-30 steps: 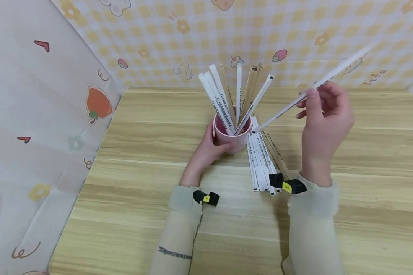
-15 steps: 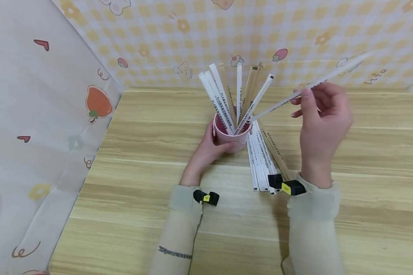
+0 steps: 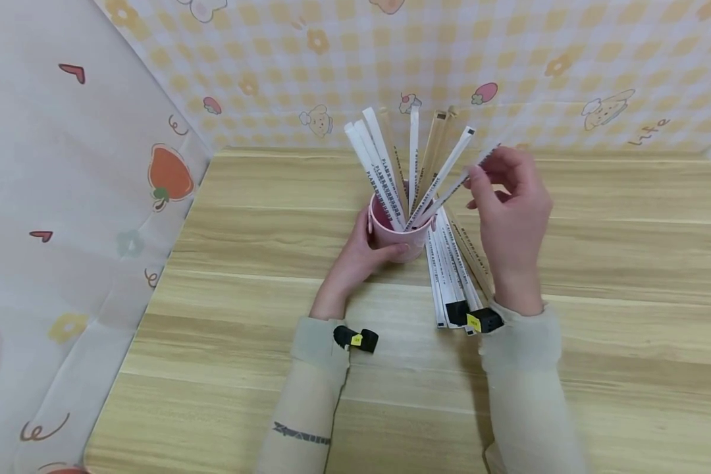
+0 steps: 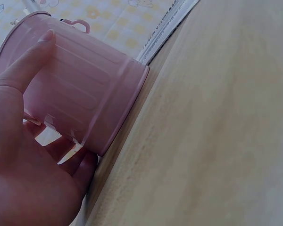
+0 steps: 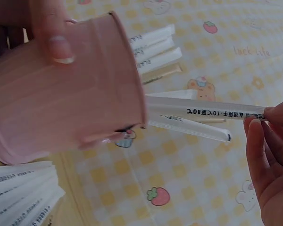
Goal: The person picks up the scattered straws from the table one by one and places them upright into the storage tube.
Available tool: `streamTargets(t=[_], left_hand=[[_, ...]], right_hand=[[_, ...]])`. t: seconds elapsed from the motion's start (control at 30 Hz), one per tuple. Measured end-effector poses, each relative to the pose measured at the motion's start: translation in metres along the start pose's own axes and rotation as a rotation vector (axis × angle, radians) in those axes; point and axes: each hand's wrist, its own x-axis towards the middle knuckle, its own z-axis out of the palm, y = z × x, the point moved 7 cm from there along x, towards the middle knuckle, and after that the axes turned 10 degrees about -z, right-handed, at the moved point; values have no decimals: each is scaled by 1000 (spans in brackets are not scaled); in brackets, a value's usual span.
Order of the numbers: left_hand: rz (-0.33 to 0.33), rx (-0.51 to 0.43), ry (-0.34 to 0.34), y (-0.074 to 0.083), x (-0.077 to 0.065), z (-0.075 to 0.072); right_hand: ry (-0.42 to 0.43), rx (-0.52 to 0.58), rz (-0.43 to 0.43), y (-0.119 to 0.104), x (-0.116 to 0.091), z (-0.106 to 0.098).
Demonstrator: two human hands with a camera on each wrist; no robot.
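My left hand (image 3: 355,260) grips a small pink bucket (image 3: 413,245) standing on the wooden table, its thumb across the front. In the left wrist view the fingers curl behind the ribbed bucket wall (image 4: 80,80). Several wrapped straws, white ones (image 3: 372,168) and brown ones (image 3: 431,148), fan out of the bucket. To its right, my right hand (image 3: 515,204) pinches one more white wrapped straw (image 3: 453,189) between thumb and fingers. That straw slants down, its lower end inside the bucket mouth. In the right wrist view black print shows along the straw (image 5: 203,108).
Beside the bucket, a bundle of white wrapped straws (image 3: 444,276) and brown ones (image 3: 473,253) lies on the table (image 3: 231,316), partly under the right wrist camera (image 3: 474,317). A yellow checked cloth (image 3: 355,59) hangs behind the table, with a pale printed one (image 3: 35,164) at left.
My right hand has moved left and lower toward the bucket, and the straw's lower end has gone from outside the rim to inside it. The left hand keeps its hold.
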Motion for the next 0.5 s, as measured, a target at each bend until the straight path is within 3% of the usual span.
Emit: streamTargets(t=[0.27, 0.5], left_hand=[[3, 33, 10, -1, 1, -1], [-3, 36, 12, -2, 1, -1]], right_hand=[[-147, -152, 31, 33, -8, 23], [-192, -213, 59, 47, -12, 30]])
